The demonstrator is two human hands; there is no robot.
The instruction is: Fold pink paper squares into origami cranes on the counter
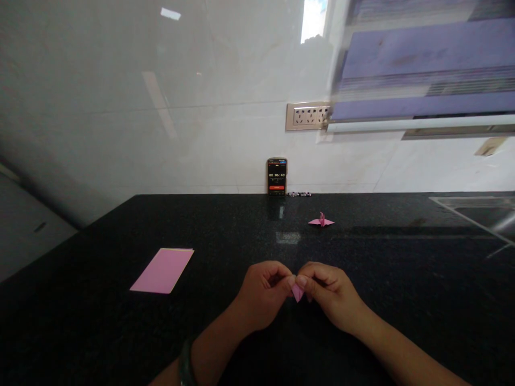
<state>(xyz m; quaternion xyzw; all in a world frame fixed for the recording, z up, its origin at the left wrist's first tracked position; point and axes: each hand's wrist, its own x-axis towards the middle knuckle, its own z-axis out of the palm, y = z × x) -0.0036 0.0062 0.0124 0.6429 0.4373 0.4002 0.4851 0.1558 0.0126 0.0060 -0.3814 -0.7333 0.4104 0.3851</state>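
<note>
A small folded piece of pink paper point(297, 293) is pinched between both hands, its pointed end facing down toward me. My left hand point(266, 293) grips it from the left with thumb and bent fingers. From the right, my right hand point(330, 292) holds it the same way, the two thumb tips nearly touching. The fingers cover most of the paper's upper part. Farther back on the dark countertop point(225, 225) sits a finished pink origami crane point(321, 220) with its wings spread. A stack of pink paper sheets point(163, 271) lies to the left of my left hand.
A phone point(277, 177) showing a running timer leans upright against the tiled wall point(193, 145), with a beaded strap point(300, 194) beside it. A socket panel point(308, 116) is on the wall. At the right is a sink edge point(470, 219), below a purple-panelled rack point(418, 69).
</note>
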